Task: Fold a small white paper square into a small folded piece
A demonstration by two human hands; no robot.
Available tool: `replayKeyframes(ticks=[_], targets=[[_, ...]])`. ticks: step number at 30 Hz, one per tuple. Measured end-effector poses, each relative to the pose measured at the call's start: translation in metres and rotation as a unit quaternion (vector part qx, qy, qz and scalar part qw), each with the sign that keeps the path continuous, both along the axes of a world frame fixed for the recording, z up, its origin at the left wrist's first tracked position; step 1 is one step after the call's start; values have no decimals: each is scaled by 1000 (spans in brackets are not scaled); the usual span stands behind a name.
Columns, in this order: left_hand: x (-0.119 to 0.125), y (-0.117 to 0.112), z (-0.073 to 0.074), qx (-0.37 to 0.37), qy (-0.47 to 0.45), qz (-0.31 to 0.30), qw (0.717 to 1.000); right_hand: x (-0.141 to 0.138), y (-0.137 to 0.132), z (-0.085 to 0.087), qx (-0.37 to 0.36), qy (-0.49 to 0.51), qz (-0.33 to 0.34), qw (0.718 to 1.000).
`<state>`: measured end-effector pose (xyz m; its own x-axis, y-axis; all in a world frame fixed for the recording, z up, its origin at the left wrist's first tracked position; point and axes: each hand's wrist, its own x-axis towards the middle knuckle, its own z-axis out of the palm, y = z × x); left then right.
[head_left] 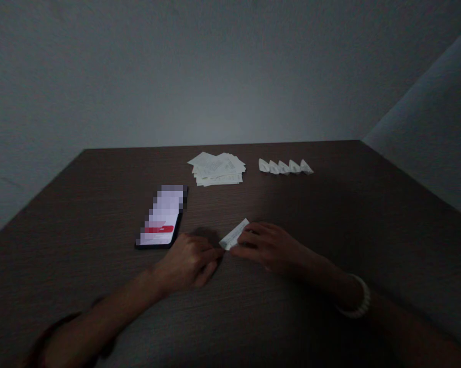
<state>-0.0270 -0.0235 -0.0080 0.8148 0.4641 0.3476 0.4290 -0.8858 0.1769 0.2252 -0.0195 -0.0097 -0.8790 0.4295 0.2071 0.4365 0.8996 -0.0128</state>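
Observation:
A small folded strip of white paper lies on the dark wooden table between my hands. My left hand has its fingers curled and pinches the paper's near end. My right hand rests over the paper's right side with its fingers pressed down on it. A white bracelet sits on my right wrist. The lighting is dim.
A lit phone lies flat just left of my hands. A loose stack of paper sheets sits farther back, and to its right a row of several small folded paper shapes. Walls stand close behind and to the right.

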Motion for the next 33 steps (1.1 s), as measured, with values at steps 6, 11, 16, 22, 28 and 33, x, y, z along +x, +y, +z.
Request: replayKeyframes(ticks=[6, 11, 16, 22, 28, 33], targets=[[-1, 0, -1, -4, 9, 0, 1000, -2, 1, -3, 23, -12, -1, 1000], [-1, 0, -1, -11, 11, -2, 1000, -2, 1, 2, -21, -18, -2, 1000], [0, 0, 0, 0, 6, -5, 1000, 0, 2, 3, -40, -2, 3, 999], [0, -1, 0, 21, 12, -9, 1000, 2, 1, -5, -22, 21, -4, 1000], [1, 0, 2, 6, 44, -15, 999, 4, 1, -6, -25, 17, 0, 1000], [0, 0, 2, 14, 45, -11, 999, 4, 1, -8, -24, 33, -3, 999]])
